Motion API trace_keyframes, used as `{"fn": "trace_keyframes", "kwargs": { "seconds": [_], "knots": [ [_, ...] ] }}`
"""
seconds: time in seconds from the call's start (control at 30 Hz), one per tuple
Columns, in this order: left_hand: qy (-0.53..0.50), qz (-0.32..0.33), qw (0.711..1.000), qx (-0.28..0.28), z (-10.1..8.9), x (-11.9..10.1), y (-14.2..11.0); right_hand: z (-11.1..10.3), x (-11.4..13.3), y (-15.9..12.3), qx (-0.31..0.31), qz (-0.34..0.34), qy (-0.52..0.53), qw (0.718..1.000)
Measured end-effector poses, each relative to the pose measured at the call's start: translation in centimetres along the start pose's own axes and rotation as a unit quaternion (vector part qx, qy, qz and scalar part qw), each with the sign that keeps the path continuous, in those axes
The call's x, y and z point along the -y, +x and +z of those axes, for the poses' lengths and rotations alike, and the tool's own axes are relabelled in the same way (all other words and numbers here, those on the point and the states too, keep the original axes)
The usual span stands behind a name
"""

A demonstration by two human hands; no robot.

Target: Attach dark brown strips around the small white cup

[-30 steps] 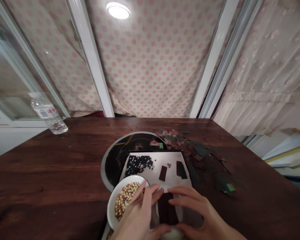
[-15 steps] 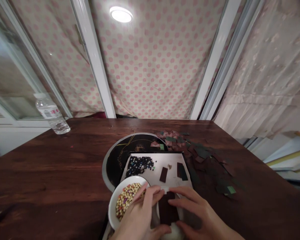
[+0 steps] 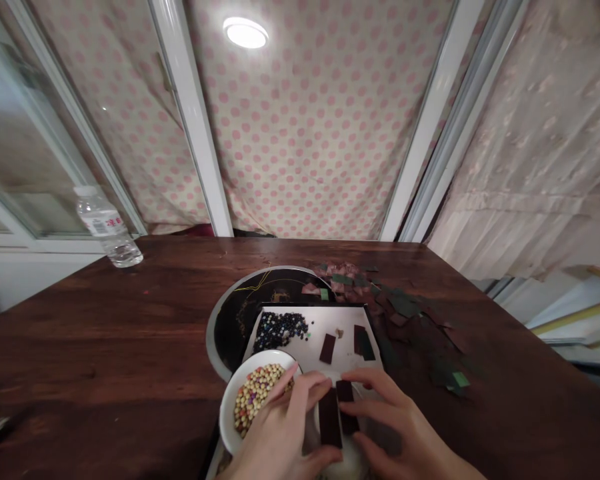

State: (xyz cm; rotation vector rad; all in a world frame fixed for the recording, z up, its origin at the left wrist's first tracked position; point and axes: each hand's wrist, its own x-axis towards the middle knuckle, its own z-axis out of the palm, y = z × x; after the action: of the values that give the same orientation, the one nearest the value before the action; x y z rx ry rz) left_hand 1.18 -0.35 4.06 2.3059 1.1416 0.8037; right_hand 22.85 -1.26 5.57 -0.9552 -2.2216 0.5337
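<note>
In the head view, two plain, dark, narrow strips, left strip [image 3: 329, 419] and right strip [image 3: 349, 408], are lying near, a slim gap parting them. The left hand [image 3: 275, 433] and right hand [image 3: 405, 423] are each clamping one between fingers. One bowl [image 3: 227, 407] is standing left.

head-worn view, facing forward and down, both hands [image 3: 285, 427] close below

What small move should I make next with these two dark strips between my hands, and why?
I'd probably hold the left strip steady with your left hand and ease the right strip slightly farther away with your right hand: the gap between them is narrow, and each hand's fingertips are at its own strip.
</note>
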Motion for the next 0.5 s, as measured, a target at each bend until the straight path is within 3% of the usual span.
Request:
{"fn": "trace_keyframes", "kwargs": {
  "seconds": [0.23,0.33,0.5],
  "knots": [
    [0.022,0.032,0.999,-0.028,-0.3,-0.1,-0.1,0.1,0.2,-0.4,0.002,0.049,0.027,0.998],
    [0.031,0.024,0.998,-0.04,-0.6,-0.4,-0.2,0.4,0.1,-0.7,-0.017,0.083,0.044,0.995],
    [0.047,0.0,0.997,-0.056,-0.9,-1.0,-0.3,0.6,-0.1,-1.0,-0.04,0.084,0.058,0.994]
  ]
}}
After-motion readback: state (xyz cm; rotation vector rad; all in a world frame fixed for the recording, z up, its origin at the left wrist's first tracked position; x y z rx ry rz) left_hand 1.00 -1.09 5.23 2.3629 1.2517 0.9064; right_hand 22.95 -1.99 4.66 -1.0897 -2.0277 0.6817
